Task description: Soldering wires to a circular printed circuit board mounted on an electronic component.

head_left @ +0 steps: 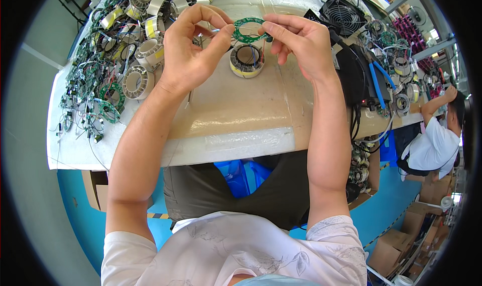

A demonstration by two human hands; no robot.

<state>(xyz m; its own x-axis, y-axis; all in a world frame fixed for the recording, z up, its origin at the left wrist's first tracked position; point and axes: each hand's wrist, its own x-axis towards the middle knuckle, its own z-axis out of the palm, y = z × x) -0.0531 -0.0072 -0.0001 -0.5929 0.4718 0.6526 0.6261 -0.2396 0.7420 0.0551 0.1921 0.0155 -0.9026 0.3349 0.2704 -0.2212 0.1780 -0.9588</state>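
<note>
A green ring-shaped circuit board (246,38) is held up between my two hands, tilted above the table. My left hand (193,50) pinches its left side between thumb and fingertips. On the opposite side, the thumb and fingers of my right hand (304,42) close on the rim, next to a small dark component. Just below the board, a round coil stator (246,71) with a yellow band stands on the brown table cover (251,102). Thin wires rise from the stator toward the board; where they end is hard to make out.
Green ring boards with wires (110,102) and several coil stators (138,82) are heaped on the left. At right are a black fan (344,15), a black box (359,75) with cables, blue-handled pliers (378,82) and more stators. Another person (434,145) sits farther right.
</note>
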